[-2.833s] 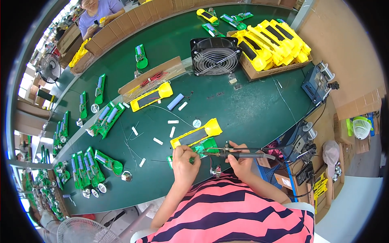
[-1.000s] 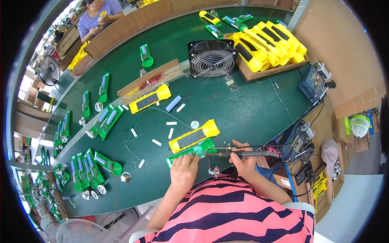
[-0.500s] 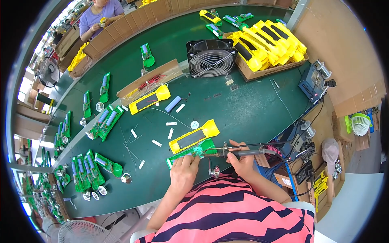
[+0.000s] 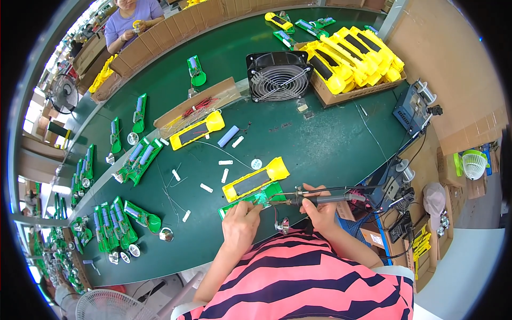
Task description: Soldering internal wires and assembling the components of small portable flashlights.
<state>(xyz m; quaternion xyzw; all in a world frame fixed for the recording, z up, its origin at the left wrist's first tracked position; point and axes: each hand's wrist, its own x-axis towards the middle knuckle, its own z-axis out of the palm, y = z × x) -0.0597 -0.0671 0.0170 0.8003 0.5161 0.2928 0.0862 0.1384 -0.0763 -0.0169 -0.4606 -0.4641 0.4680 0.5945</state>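
Note:
My right hand (image 4: 319,212) is closed round the dark handle of a soldering iron (image 4: 326,200), whose tip points left over a green lamp housing (image 4: 275,189). At the near edge of that housing my left hand (image 4: 240,223) is closed, its fingertips pressed together on it; whether they also pinch a wire is hidden. Small wired parts lie inside the housing near the tip. A shiny reflector (image 4: 282,225) on thin wires rests between my hands. Just behind the housing, touching or nearly so, lies a yellow casing (image 4: 276,169) with a dark panel.
Ahead stand a black fan (image 4: 278,80) and a carton of yellow casings (image 4: 333,98). A blue soldering station (image 4: 409,111) is at right. Another yellow casing (image 4: 214,122), a blue battery cell (image 4: 228,136) and several white strips lie ahead. Green housings (image 4: 114,226) fill the left. A person (image 4: 130,24) sits far left.
The green housings along the far strip of the table have slid slightly rightward. My left hand has shifted a little on the housing. The soldering iron stays in nearly the same place.

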